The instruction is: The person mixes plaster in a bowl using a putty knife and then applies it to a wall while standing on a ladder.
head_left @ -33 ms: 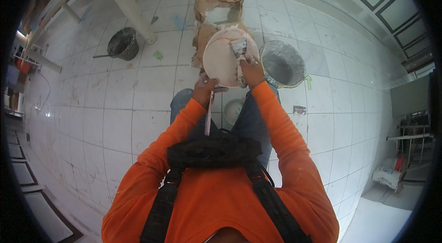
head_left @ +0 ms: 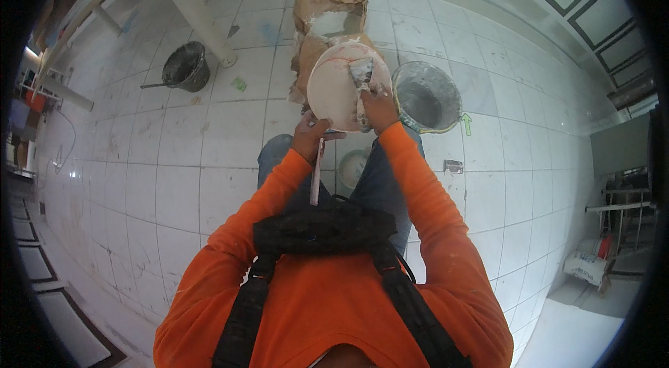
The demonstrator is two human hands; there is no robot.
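At chest height, nearest the camera: orange long sleeves and black harness straps (head_left: 317, 235) fill the lower frame.

Left hand (head_left: 310, 136): grip clenched from below on the round white plaster-coated pan (head_left: 334, 89), which is held tilted in the air over the knees. A thin pale stick-like tool (head_left: 316, 176) hangs down from this hand; whether it is pinched or merely tucked cannot be told.

Right hand (head_left: 380, 109): grip closed on a plaster-smeared flat trowel blade (head_left: 362, 75), whose face lies against the pan's inner surface.

Below, between the blue-trousered legs: a small pale round bowl (head_left: 353, 167) on the white tiled floor (head_left: 209, 159).

Just right of the pan, on the floor: a grey bucket crusted with mortar (head_left: 426, 97). Behind the pan: a torn brown paper sack of white powder (head_left: 324, 9). Further left: a black bucket with a handle sticking out (head_left: 185, 67), beside a white scaffold leg (head_left: 191, 9).

Risks, as judged:
- The pan is tilted and held by one hand; hard scraping could twist it loose or spill wet mix onto the trousers and tiles.
- The hanging tool may slip and drop.
- Wet drips on tile make footing slick.
- The open sack sits near the work; splashes would spoil the powder.
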